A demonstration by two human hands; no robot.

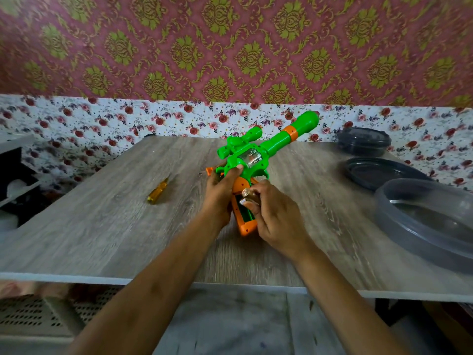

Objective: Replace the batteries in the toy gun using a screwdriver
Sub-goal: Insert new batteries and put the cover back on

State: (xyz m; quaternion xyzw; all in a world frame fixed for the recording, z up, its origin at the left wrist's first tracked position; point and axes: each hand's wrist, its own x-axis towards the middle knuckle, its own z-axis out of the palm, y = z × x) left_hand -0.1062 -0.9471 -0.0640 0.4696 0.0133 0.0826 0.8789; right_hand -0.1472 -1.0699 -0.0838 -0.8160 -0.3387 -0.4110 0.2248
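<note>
Over the grey wood-grain worktop (102, 226), left hand (221, 190) grips green-and-orange plastic toy gun (258, 152) w/ grip compartment upturned so right hand (275, 216) fingers, pinching small metal-capped battery (247, 192), can seat it.

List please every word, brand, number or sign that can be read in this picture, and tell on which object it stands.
No text can be read in this picture.
Toy gun: no lettering visible on its body or grip.
Battery in the right hand: any marking is too small and blurred to read.
Screwdriver: no print visible.
Dark containers: no label visible.
</note>
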